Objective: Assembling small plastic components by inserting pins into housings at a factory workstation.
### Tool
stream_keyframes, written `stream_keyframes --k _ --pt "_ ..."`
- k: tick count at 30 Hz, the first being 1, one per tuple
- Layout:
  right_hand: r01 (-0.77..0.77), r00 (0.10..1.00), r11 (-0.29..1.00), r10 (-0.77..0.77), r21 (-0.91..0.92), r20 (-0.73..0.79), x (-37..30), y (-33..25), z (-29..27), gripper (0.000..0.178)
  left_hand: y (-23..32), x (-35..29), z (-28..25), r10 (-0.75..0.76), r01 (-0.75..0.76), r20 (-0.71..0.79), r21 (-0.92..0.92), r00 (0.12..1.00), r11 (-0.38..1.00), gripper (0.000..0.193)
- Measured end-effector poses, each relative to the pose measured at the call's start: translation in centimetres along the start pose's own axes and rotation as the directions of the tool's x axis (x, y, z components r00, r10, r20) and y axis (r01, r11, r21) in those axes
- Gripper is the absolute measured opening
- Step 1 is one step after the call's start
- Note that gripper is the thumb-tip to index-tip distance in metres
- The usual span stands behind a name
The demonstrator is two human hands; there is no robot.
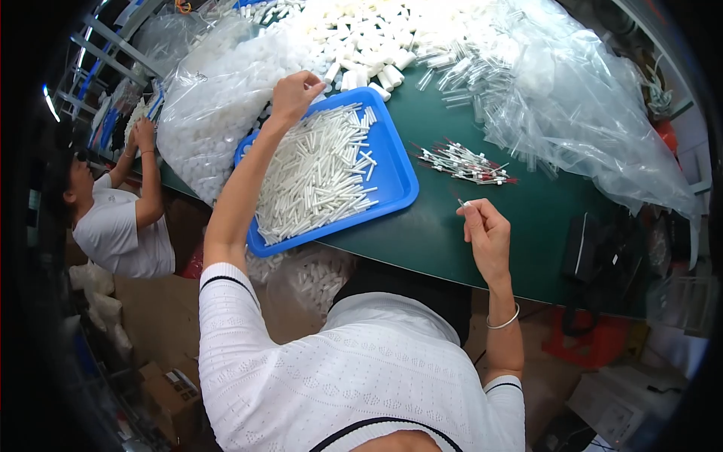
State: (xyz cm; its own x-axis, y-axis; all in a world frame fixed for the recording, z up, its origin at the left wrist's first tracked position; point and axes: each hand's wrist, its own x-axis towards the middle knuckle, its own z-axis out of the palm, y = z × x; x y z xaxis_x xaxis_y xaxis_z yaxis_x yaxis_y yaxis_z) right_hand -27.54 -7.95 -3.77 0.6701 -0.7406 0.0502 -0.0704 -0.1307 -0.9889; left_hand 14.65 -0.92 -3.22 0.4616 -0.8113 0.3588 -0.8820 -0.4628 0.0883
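Observation:
My left hand (pixel 294 93) reaches over the far left corner of a blue tray (pixel 398 181) full of thin white tubes (pixel 320 173), fingers curled near a white cap; whether it grips one I cannot tell. My right hand (pixel 486 230) hovers above the green table (pixel 452 233), pinching a small thin piece with a red tip (pixel 461 202). A small heap of finished pieces with red tips (pixel 467 164) lies just beyond that hand.
White caps (pixel 369 45) and clear tubes (pixel 467 71) are piled at the back, with clear plastic bags (pixel 587 113) right and a bag of white parts (pixel 215 105) left. Another person (pixel 120 218) sits at the left. A black device (pixel 584 248) lies right.

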Motion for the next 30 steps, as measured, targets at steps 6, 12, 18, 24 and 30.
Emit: stream_keyframes --k 6,12,18,24,30 --pt "0.135 0.991 0.987 -0.135 -0.093 0.002 -1.7 -1.9 2.7 0.011 12.8 -10.9 -4.6 0.225 0.613 0.573 -0.7 0.788 -0.367 0.036" --pt "0.265 0.964 0.928 -0.263 -0.264 0.043 -2.4 -2.7 3.1 0.006 17.0 -16.1 -3.8 0.299 0.64 0.617 -0.456 0.728 -0.618 0.036" --pt "0.24 0.969 0.909 -0.245 -0.342 0.03 -3.0 -2.3 2.7 0.007 17.4 -17.0 -3.6 0.329 0.655 0.595 -0.491 0.734 -0.574 0.034" --pt "0.293 0.953 0.878 -0.299 -0.377 0.046 -3.2 -2.2 2.6 0.008 17.7 -17.3 -3.8 0.289 0.643 0.59 -0.571 0.754 -0.51 0.033" --pt "0.327 0.942 0.875 -0.33 -0.358 0.056 -3.1 -2.0 2.5 0.007 17.9 -17.1 -4.3 0.238 0.61 0.565 -0.693 0.79 -0.383 0.033"
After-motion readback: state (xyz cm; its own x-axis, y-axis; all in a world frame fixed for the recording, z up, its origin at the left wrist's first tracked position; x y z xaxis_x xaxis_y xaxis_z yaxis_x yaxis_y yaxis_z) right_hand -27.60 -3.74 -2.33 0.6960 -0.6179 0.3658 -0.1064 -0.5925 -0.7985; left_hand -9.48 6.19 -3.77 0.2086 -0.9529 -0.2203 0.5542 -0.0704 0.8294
